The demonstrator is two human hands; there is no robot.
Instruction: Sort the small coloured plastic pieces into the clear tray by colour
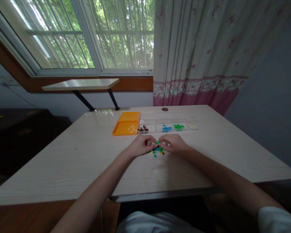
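Between the fingertips of both hands is a small green plastic piece (157, 142), held just above the table. My left hand (142, 144) pinches it from the left, its fingers curled. From the other side my right hand (174, 143) grips it with thumb and forefinger. Below the hands lies a loose pile of small blue, green, yellow and dark pieces (155, 155), partly hidden by the fingers. The exact shape of the pieces is too small to make out.
Behind the hands stand an orange tray (121, 128) with white pieces and clear compartments (151, 131) sorting brown pieces (143, 129), blue pieces (167, 128), green pieces (178, 126) and yellow pieces (192, 125). A raised shelf (81, 84) is fixed at the table's back left.
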